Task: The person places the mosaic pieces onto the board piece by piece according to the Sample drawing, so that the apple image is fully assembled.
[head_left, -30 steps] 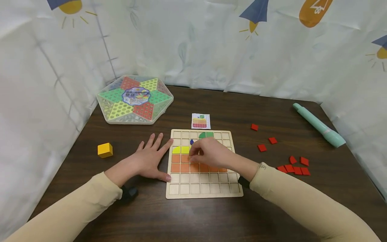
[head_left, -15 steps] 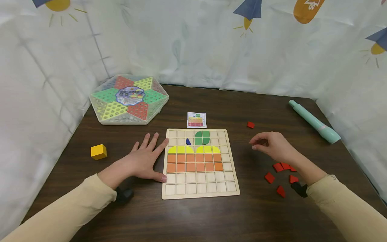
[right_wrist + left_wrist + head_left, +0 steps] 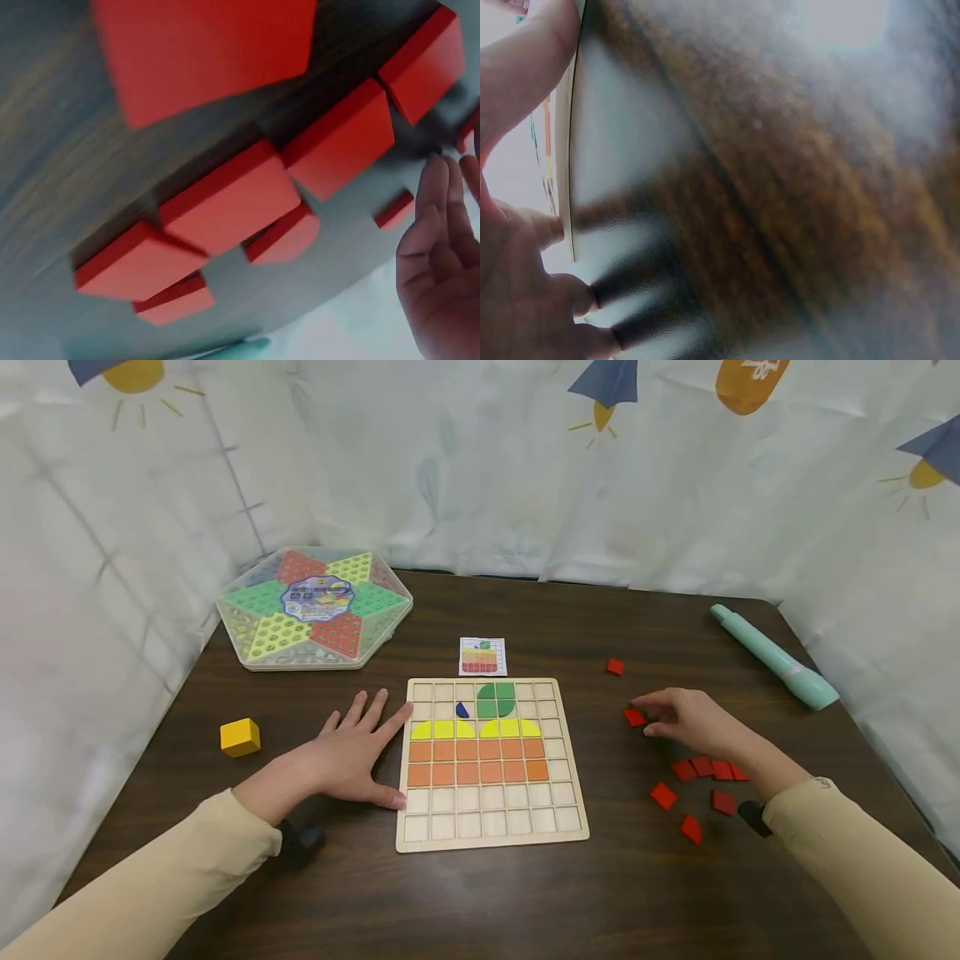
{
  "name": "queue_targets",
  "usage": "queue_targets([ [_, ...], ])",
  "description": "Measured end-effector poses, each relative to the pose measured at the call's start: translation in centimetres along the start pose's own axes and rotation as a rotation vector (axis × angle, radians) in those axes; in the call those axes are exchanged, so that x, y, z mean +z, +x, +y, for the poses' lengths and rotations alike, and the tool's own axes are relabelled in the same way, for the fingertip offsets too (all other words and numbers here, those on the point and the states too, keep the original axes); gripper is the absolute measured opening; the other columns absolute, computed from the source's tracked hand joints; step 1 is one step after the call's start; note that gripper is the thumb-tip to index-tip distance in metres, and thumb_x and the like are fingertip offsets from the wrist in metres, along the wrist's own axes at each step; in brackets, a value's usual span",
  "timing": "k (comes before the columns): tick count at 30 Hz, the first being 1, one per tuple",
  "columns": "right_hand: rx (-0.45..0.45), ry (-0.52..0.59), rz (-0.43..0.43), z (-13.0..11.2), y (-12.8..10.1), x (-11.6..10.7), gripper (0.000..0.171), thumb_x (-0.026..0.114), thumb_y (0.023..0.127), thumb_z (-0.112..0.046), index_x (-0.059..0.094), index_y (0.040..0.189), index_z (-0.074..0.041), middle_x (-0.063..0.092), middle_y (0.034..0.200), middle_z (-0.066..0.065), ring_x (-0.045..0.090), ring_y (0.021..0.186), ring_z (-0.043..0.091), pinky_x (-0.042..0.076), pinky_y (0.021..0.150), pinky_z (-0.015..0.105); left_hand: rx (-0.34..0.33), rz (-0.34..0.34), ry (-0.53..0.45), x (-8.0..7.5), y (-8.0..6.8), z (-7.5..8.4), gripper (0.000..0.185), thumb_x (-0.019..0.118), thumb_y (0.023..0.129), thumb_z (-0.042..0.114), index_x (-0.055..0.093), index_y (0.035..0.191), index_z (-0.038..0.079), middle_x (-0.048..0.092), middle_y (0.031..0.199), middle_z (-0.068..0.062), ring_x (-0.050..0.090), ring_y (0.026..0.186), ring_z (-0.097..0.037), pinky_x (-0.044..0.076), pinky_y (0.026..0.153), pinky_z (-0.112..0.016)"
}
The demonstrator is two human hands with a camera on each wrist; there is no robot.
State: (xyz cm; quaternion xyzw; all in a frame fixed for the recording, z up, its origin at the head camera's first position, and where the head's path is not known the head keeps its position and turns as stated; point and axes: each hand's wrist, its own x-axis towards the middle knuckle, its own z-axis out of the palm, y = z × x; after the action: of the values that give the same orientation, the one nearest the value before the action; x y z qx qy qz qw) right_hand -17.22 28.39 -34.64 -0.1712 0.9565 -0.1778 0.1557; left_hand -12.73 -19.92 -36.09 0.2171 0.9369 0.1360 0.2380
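My left hand [image 3: 347,768] is spread with its palm down, thumb and index fingertip at the left edge of the wooden grid board [image 3: 480,827]. On the board lie two rows of orange tiles [image 3: 466,761], a row of yellow tiles [image 3: 444,729] above them, green tiles [image 3: 497,700] and a small blue piece [image 3: 461,710]. To the right, my right hand [image 3: 693,722] is over the table, its index fingertip right at a red tile [image 3: 633,717] and the thumb just beside it. The right wrist view shows this hand's fingers [image 3: 450,217] fairly straight.
More red pieces [image 3: 663,796] lie below my right hand, and a lone red tile [image 3: 615,667] behind it. A picture card [image 3: 482,657] sits beyond the board. Around them are a Chinese checkers box [image 3: 315,607], a yellow block [image 3: 240,737] and a mint-green tube [image 3: 772,656].
My right hand has left the yellow row on the board and moved right to the red tiles. The left hand keeps its place; the head view has shifted slightly.
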Motion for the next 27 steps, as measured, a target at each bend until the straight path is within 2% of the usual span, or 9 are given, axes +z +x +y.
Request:
queue_targets([
  [4, 0.021, -0.017, 0.04, -0.1, 0.6, 0.3, 0.035, 0.074, 0.094, -0.013, 0.07, 0.125, 0.002, 0.072, 0.119, 0.02, 0.069, 0.103, 0.034, 0.057, 0.088, 0.052, -0.001, -0.013, -0.005, -0.2, 0.2, 0.0, 0.127, 0.08, 0.075, 0.067, 0.012, 0.165, 0.01, -0.001, 0.168, -0.032, -0.001, 0.153, -0.06, 0.012, 0.113, -0.081],
  [7, 0.036, -0.022, 0.061, -0.1, 0.8, 0.4, 0.026, 0.076, 0.092, -0.014, 0.072, 0.114, -0.001, 0.073, 0.11, 0.016, 0.066, 0.095, 0.03, 0.057, 0.082, 0.047, -0.007, -0.019, -0.007, -0.3, 0.3, 0.1, 0.127, 0.08, 0.075, 0.066, 0.012, 0.166, 0.01, -0.001, 0.169, -0.032, -0.001, 0.153, -0.059, 0.011, 0.114, -0.08],
  [11, 0.042, -0.009, 0.064, -0.1, 0.8, 0.5, 0.017, 0.08, 0.089, -0.013, 0.067, 0.097, -0.006, 0.07, 0.094, 0.007, 0.061, 0.082, 0.021, 0.05, 0.072, 0.037, -0.017, -0.022, -0.004, -0.3, 0.2, 0.1, 0.126, 0.08, 0.075, 0.066, 0.012, 0.165, 0.01, -0.001, 0.169, -0.032, -0.001, 0.153, -0.059, 0.011, 0.114, -0.08],
  [15, 0.032, -0.017, 0.074, -0.8, 0.8, 0.6, 0.016, 0.081, 0.088, -0.013, 0.065, 0.09, -0.01, 0.071, 0.087, 0.002, 0.061, 0.079, 0.017, 0.05, 0.072, 0.035, -0.025, -0.022, 0.002, -0.4, 0.0, 0.2, 0.126, 0.08, 0.076, 0.065, 0.012, 0.165, 0.01, 0.0, 0.169, -0.032, -0.001, 0.154, -0.058, 0.012, 0.114, -0.08],
  [21, -0.044, 0.044, 0.104, -5.0, 1.2, 1.3, 0.008, 0.078, 0.09, -0.013, 0.075, 0.097, -0.01, 0.076, 0.091, 0.0, 0.068, 0.083, 0.016, 0.056, 0.075, 0.035, -0.038, -0.027, 0.007, -0.4, 0.0, 0.3, 0.126, 0.08, 0.076, 0.067, 0.011, 0.166, 0.011, -0.002, 0.169, -0.031, -0.002, 0.154, -0.057, 0.012, 0.115, -0.079],
  [27, -0.196, 0.177, 0.042, -11.1, 2.5, 3.4, 0.01, 0.08, 0.088, -0.01, 0.08, 0.099, -0.011, 0.078, 0.096, 0.001, 0.066, 0.078, 0.012, 0.054, 0.069, 0.025, -0.043, -0.034, 0.008, -0.3, 0.1, 0.3, 0.126, 0.08, 0.076, 0.066, 0.01, 0.166, 0.012, -0.002, 0.169, -0.03, -0.003, 0.155, -0.056, 0.011, 0.115, -0.079],
])
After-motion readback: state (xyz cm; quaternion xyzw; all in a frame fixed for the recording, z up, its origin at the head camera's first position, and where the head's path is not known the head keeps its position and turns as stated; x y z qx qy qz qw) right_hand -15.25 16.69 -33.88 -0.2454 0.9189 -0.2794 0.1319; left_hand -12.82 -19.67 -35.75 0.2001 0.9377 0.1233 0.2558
